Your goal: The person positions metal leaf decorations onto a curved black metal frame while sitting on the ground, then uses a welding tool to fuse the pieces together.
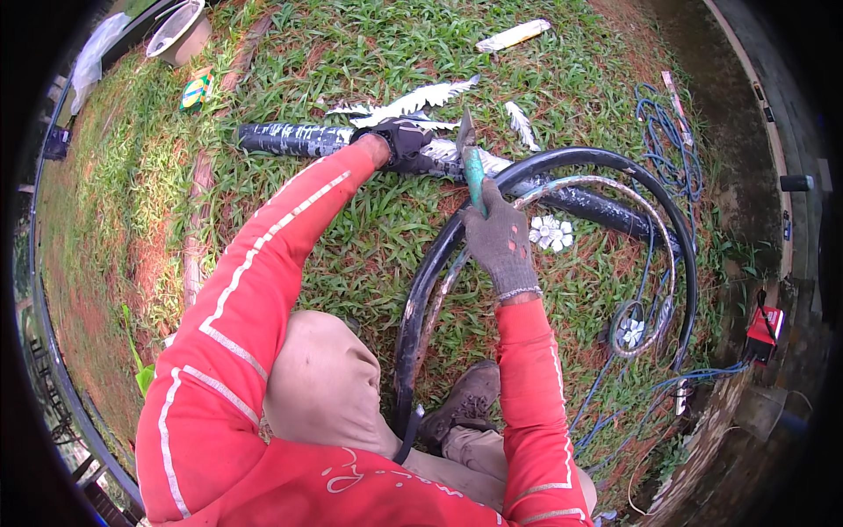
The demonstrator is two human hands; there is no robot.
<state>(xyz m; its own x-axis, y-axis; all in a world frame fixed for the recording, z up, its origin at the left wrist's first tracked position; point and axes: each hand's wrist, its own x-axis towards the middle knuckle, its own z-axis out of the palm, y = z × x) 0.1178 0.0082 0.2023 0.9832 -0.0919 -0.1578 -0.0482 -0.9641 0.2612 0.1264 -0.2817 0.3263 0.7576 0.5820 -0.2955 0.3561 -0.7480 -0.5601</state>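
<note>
My left hand point(395, 145) in a dark glove grips a black, paint-flecked pipe point(281, 140) at a white metal leaf piece point(439, 151). My right hand point(500, 233) in a grey glove is closed on a tool with a green handle point(472, 176) and a grey metal head point(467, 133), held upright over the pipe. A black curved metal scroll point(597, 156) with a paler inner ring point(650, 211) lies across the pipe. Cut white leaves point(413, 101) lie above it; a white flower point(551, 233) is just right of my right hand.
Grass surrounds me. A wooden strip point(198, 228) runs down the left, near a pale basin point(176, 35) and a small green-yellow packet point(197, 88). At the right are tangled blue cables point(667, 140), a red machine point(764, 327) and a concrete edge point(773, 149). A pale bar point(514, 35) lies at the top.
</note>
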